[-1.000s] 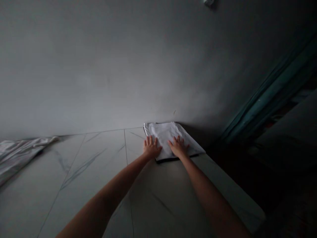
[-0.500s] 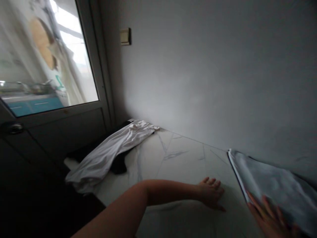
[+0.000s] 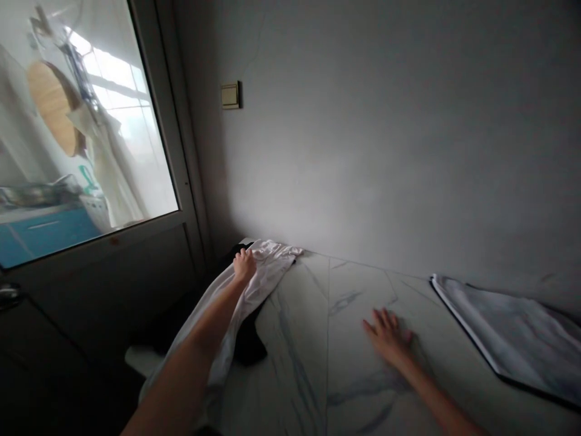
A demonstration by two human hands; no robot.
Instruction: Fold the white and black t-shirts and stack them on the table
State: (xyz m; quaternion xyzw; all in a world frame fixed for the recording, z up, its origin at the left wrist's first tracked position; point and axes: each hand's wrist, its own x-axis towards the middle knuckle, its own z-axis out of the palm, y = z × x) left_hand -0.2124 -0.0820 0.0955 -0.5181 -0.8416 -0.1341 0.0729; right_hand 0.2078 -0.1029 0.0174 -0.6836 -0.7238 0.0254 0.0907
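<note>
At the table's far left corner my left hand (image 3: 245,264) is closed on the upper edge of a long white garment (image 3: 272,266). Its kind is hard to tell; the cloth looks gathered at the far end, and my forearm covers part of it. Black cloth (image 3: 249,342) shows from beneath the white one. My right hand (image 3: 388,336), fingers spread and holding nothing, is at the marble-patterned tabletop (image 3: 304,327), to the left of a folded light grey cloth (image 3: 512,333) with a dark edge.
A grey wall (image 3: 363,151) with a light switch (image 3: 230,95) borders the table's far side. On the left stands a dark door (image 3: 149,266) with a glass pane and a handle (image 3: 9,297). Through the glass, a round wooden board (image 3: 54,109) and blue cabinets (image 3: 54,233) are visible.
My left hand has gone from the tabletop to the white garment and closed on it. My right hand has left the grey cloth and moved left over the tabletop. The view has shifted slightly.
</note>
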